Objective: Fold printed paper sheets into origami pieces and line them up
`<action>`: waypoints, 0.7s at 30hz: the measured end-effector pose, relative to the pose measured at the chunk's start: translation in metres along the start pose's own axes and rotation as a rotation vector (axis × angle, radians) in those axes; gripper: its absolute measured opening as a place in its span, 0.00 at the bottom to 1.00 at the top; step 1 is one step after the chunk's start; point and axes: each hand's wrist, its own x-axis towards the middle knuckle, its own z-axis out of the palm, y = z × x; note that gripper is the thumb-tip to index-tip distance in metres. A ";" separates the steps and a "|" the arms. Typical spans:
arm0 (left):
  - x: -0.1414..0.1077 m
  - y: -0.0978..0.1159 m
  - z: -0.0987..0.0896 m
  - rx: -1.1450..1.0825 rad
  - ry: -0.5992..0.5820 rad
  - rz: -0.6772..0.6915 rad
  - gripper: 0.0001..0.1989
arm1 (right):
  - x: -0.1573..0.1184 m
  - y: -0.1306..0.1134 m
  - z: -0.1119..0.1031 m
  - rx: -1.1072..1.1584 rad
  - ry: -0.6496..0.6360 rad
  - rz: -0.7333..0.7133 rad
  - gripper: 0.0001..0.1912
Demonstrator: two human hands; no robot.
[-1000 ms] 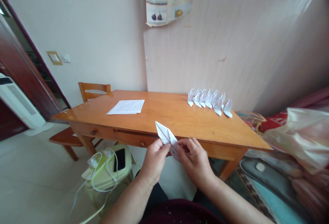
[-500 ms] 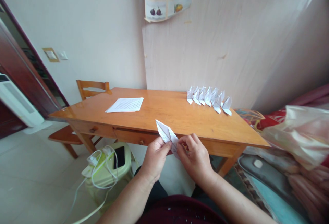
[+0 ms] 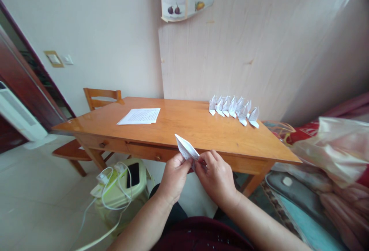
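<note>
A white folded paper [image 3: 186,148] with a pointed tip is held in the air just in front of the table's near edge. My left hand [image 3: 175,176] pinches its lower left part between thumb and fingers. On the other side, my right hand [image 3: 215,172] grips the lower right end, its fingertips partly covering the paper. Several folded paper figures [image 3: 233,107] stand in a group at the table's back right. A stack of written sheets [image 3: 140,116] lies on the left half of the wooden table [image 3: 178,110].
A wooden chair [image 3: 102,94] is at the table's far left. Below left, a pale green stool [image 3: 115,201] carries a black phone [image 3: 133,175] and white cables. Plastic bags [image 3: 340,147] and a grey cushion-like item [image 3: 300,191] lie at the right.
The folded paper's upper flaps are now closer together, and it looks narrower. My right hand has shifted slightly left towards my left hand.
</note>
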 end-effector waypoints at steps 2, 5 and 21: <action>0.000 -0.001 -0.001 0.009 0.003 -0.003 0.15 | -0.001 -0.002 0.000 -0.067 0.009 -0.060 0.06; 0.001 -0.002 -0.003 0.022 0.009 -0.004 0.16 | -0.004 -0.002 0.002 -0.130 -0.003 -0.143 0.07; 0.000 -0.006 -0.010 -0.049 -0.048 -0.019 0.11 | -0.008 0.001 0.003 -0.185 -0.072 -0.209 0.09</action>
